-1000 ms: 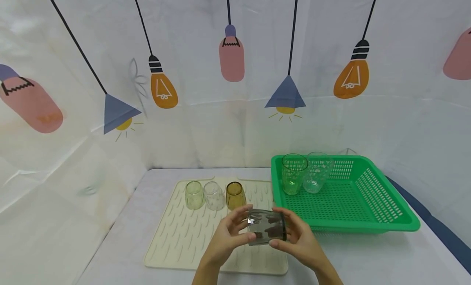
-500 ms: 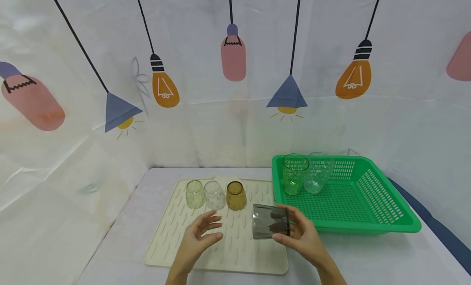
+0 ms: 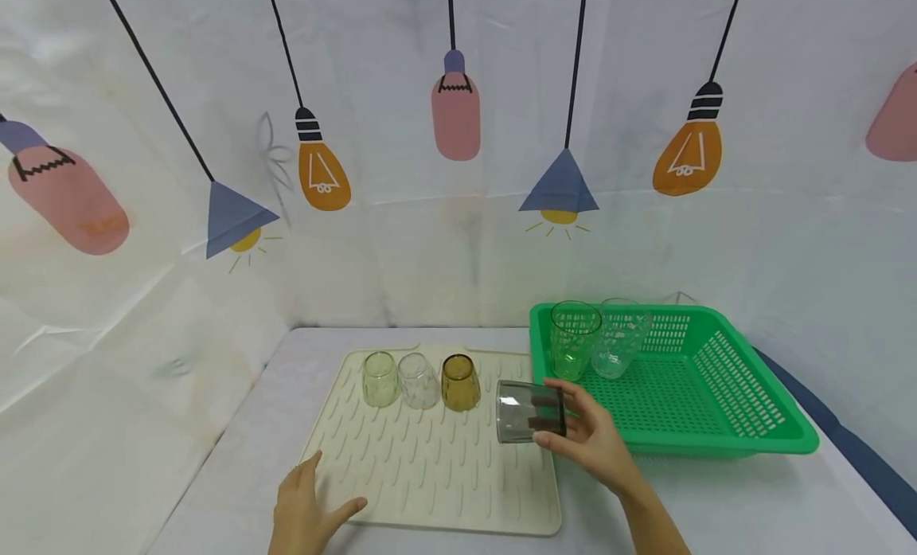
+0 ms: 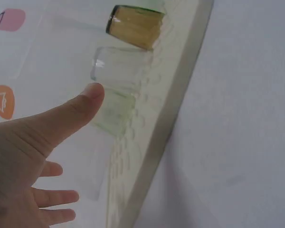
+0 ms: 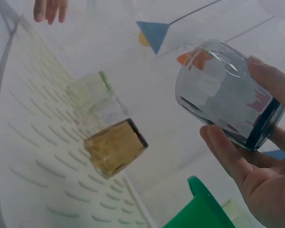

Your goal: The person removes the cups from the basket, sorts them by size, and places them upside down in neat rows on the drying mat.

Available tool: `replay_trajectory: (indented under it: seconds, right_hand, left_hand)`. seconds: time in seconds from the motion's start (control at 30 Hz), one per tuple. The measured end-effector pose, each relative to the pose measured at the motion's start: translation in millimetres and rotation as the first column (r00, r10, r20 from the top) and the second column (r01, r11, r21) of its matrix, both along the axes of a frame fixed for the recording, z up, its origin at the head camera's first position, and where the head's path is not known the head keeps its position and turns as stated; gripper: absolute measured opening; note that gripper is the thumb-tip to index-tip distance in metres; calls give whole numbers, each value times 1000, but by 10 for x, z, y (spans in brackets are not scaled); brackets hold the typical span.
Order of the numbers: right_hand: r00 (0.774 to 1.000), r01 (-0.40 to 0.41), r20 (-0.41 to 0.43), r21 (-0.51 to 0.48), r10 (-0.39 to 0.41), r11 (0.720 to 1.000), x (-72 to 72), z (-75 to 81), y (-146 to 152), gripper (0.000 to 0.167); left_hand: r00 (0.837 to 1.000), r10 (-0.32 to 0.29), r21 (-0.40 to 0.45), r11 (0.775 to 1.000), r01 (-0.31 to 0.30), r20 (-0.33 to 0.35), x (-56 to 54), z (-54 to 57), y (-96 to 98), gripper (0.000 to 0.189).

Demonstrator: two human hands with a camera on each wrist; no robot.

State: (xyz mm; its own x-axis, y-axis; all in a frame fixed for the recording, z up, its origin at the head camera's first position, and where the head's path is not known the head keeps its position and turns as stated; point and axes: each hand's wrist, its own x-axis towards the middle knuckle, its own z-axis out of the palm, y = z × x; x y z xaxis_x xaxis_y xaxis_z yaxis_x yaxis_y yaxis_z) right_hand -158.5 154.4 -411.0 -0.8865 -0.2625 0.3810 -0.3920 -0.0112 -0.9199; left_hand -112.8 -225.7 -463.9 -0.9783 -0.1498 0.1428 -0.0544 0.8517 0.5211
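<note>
My right hand [image 3: 591, 437] grips a grey glass [image 3: 528, 412] near one end, between thumb and fingers. The glass lies sideways in the air over the right part of a cream drying mat [image 3: 430, 483]. In the right wrist view the grey glass [image 5: 223, 90] is see-through, with a thick dark end at the palm. My left hand [image 3: 308, 507] holds nothing; its thumb and fingers are spread at the mat's front left edge. At the mat's back stand a pale green glass [image 3: 380, 380], a clear glass [image 3: 418, 381] and an amber glass [image 3: 460, 384] in a row.
A green plastic basket [image 3: 716, 442] stands on the right, overlapping the mat's right edge in the head view. Inside it are a tall green glass [image 3: 571, 344] and a clear tumbler [image 3: 618, 344]. A white sheet printed with lamps [image 3: 458, 260] hangs behind the table.
My left hand has let go of the grey glass and drawn away left and toward me. My right hand, still holding the glass, has moved slightly up and right.
</note>
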Motion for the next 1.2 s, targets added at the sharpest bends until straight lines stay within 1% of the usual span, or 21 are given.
replay_trajectory:
  seconds: [0.07,0.13,0.23,0.3,0.37,0.47,0.67,0.73,0.8,0.9,0.93,1.0,1.1,1.2]
  right_hand:
    - [1000,0,-1,25,0,1000,-53,21,14,61]
    - [1000,-1,3,53,1,999,-122,46,27,62]
    - [1000,-4,12,104,3,995,-246,85,43,62]
    - [1000,-11,23,136,8,991,-328,114,52,63]
    - [999,-13,35,173,7,985,-409,135,58,64]
    - [999,-3,50,242,-10,970,-506,165,60,64]
    - [998,13,57,395,-38,919,-716,179,40,66]
    - [998,16,48,449,-42,894,-787,183,25,67]
    - [999,27,17,510,-41,859,-856,189,2,69]
    - [998,55,-47,601,-34,798,-949,201,-45,69]
    - [997,68,-78,631,-24,773,-984,201,-67,69]
    - [992,81,-126,667,5,740,-1042,206,-116,68]
    - [985,102,-172,727,35,679,-1112,208,-200,65]
    - [985,104,-164,793,46,601,-1161,215,-274,63]
  left_hand:
    - [998,13,-61,998,-9,61,10,-85,-102,114]
    - [991,21,-92,996,-9,130,5,-171,-194,123]
    - [973,15,-89,996,6,231,0,-297,-312,131]
    - [961,9,-80,997,13,276,0,-356,-355,131]
    - [957,7,-78,997,16,290,7,-388,-372,129]
    - [959,15,-76,997,6,282,9,-396,-364,125]
    - [959,30,-56,998,-15,282,9,-417,-380,123]
    - [959,31,-42,999,-20,283,7,-423,-376,123]
    - [958,33,-27,999,-27,283,3,-425,-365,124]
    - [959,36,-10,999,-35,282,2,-429,-350,125]
    - [958,38,-5,999,-38,283,3,-431,-347,125]
    - [958,37,3,999,-39,283,7,-445,-356,126]
    - [956,30,19,999,-37,291,12,-460,-373,127]
    - [956,28,30,999,-39,293,10,-455,-373,127]
